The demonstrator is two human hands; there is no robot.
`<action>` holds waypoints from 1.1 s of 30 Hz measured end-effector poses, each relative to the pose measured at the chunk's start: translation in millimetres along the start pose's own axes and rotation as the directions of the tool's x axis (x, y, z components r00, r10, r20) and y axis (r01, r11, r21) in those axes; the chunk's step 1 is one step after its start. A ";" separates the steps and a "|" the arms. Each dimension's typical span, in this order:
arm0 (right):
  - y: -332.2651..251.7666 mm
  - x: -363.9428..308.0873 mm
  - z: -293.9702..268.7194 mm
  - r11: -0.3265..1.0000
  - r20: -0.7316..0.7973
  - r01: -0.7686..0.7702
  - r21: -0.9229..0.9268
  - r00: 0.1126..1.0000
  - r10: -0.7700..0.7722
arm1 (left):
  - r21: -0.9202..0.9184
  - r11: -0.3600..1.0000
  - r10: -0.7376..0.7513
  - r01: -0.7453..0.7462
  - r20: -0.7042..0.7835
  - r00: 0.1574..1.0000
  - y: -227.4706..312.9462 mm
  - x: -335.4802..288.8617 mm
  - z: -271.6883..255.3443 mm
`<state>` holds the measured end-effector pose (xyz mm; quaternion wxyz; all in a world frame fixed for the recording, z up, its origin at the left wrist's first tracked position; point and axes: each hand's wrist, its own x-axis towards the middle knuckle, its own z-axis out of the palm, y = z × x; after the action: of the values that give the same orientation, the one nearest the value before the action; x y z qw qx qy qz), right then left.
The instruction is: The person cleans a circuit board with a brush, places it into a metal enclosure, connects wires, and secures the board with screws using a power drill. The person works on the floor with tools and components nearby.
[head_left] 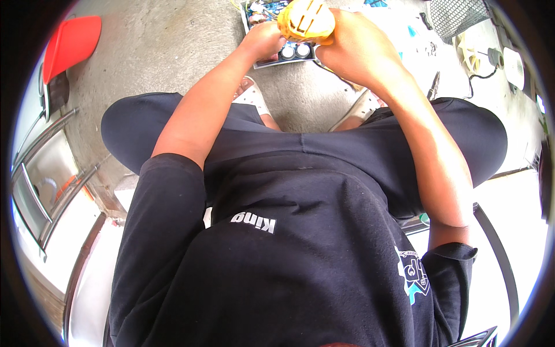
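At the top of the head view my right hand (355, 43) is closed round a yellow power tool (306, 20) with dark vent slots in its rear. Its front end is hidden beneath its body, so its exact kind does not show. Under the tool lies an open electronic unit (277, 61) with a blue circuit board, wires and two round capacitors (295, 52) in a metal tray. My left hand (265, 41) is closed at the unit's left side, close against the tool. What its fingers grip there is hidden.
Concrete floor (173, 46) surrounds the unit. A red plastic seat (72, 46) and metal chair frames (58, 124) stand at left. Black mesh (459, 17), cables and loose parts lie at upper right. My feet in pale shoes (254, 95) are just below the unit.
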<state>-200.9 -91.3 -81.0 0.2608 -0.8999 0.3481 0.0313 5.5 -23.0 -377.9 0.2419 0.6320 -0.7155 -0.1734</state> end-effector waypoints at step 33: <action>-14.9 22.9 -15.2 0.977 0.158 0.182 -0.114 0.974 -0.163 | -0.280 0.959 -0.093 0.054 -0.127 0.988 59.9 19.7 -53.0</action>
<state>-175.9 -103.5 -66.7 0.2293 -0.9368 0.2456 0.0975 -15.3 -31.0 -298.6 0.3700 0.6289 -0.6418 -0.2358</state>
